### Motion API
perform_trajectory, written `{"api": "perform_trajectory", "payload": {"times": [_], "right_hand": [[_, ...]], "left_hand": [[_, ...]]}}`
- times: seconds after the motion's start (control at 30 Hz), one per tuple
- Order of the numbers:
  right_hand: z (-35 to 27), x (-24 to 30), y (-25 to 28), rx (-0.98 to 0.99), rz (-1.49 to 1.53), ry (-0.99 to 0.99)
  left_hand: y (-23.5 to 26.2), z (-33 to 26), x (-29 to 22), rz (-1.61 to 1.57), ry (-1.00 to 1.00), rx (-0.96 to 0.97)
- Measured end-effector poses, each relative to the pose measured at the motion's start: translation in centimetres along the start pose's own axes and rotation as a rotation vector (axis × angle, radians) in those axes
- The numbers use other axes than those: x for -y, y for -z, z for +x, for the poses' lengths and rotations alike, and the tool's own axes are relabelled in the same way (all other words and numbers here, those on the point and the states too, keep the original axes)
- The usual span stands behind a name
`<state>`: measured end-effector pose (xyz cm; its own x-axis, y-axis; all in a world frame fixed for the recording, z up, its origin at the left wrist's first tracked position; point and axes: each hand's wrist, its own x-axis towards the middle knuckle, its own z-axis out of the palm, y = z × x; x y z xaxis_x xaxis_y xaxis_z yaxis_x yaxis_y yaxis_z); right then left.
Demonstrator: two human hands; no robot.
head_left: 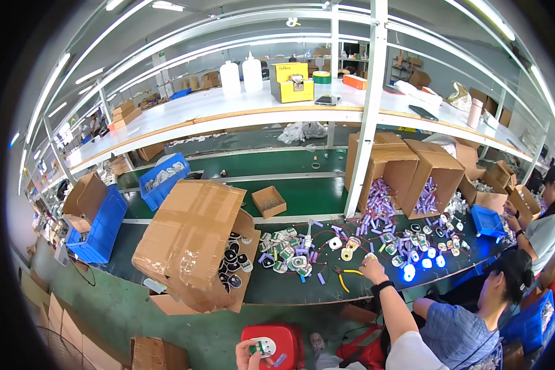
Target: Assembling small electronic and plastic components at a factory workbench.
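At the lower edge, my left hand (248,356) is closed on a small round white housing with a green circuit board (264,346), above a red stool (283,336). My right hand (373,271), with a dark band at the wrist, reaches over the dark green bench. Its fingers are drawn together, and what they pinch, if anything, is too small to make out. Beside it lie yellow-handled pliers (343,280). Just beyond are white and yellow round parts (346,253) with red wires. Left of these lies a pile of white housings with green boards (288,251).
A large cardboard box (188,231) on its side spills black-and-white round parts. Two tipped boxes (435,163) hold purple cylindrical cells (381,203). Blue-lit units (409,272) glow at the right. A co-worker in blue (456,333) sits close on my right; another is beyond. A shelf post (367,117) rises behind.
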<state>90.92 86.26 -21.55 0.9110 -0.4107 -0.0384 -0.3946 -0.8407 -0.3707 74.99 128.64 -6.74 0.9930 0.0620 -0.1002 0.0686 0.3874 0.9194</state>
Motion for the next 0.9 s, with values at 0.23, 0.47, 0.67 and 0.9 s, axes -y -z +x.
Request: {"api": "perform_trajectory", "payload": {"times": [0.23,0.47,0.67,0.9], "right_hand": [[10.0,-3.3,-6.2,-0.163,-0.213,-0.144],[12.9,-4.4,-8.4,-0.140,-0.264,0.028],[8.6,-3.8,-3.5,-0.122,0.128,-0.090],[-0.1,3.8,4.0,-0.258,0.641,0.232]], "left_hand": [[-3.0,4.8,0.7,-0.002,0.028,-0.137],[-8.0,11.1,1.3,0.147,0.023,-0.064],[-8.6,14.4,3.5,0.279,0.102,0.115],[-9.6,16.8,5.8,0.365,0.209,0.372]]}}
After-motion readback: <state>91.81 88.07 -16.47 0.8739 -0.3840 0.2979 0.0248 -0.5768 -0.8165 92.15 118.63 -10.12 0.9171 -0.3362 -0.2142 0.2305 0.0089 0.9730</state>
